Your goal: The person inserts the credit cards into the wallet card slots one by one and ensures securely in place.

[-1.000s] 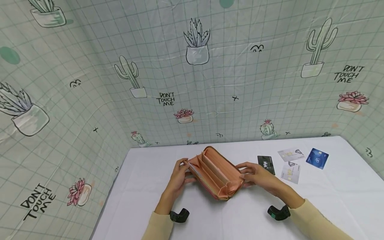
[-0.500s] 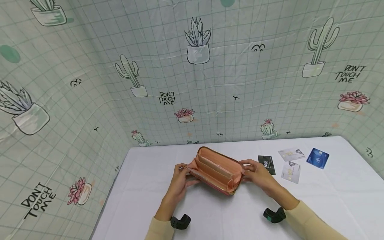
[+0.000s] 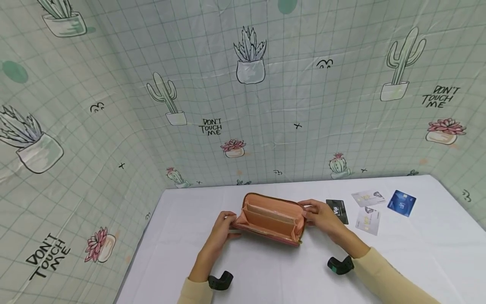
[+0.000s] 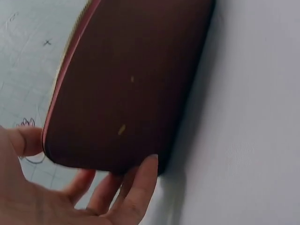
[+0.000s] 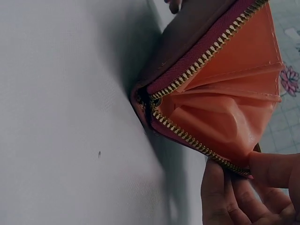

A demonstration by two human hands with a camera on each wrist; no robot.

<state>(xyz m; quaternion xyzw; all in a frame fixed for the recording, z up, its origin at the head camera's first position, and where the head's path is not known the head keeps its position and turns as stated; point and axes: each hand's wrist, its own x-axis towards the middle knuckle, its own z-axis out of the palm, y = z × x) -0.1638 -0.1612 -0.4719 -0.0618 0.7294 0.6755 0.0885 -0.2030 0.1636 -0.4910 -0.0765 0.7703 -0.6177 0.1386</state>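
Note:
A zip-around wallet is spread wide at the middle of the table, its peach lining and inner dividers facing up. My left hand holds its left end; in the left wrist view the thumb is at one edge and the fingers curl under the dark outer cover. My right hand pinches the right end. Seen from the right wrist, thumb and fingers grip the zipped edge, with gold zipper teeth and a folded side gusset showing.
To the right of the wallet lie a black card, two silver-white cards and a blue card. A white cloth covers the table. Behind it hangs a cactus-print curtain. Each wrist wears a black device.
The wallet has turned from a steep diagonal to nearly level across the table, its right end swinging away from me. Both hands have kept hold of it; the cards lie as before.

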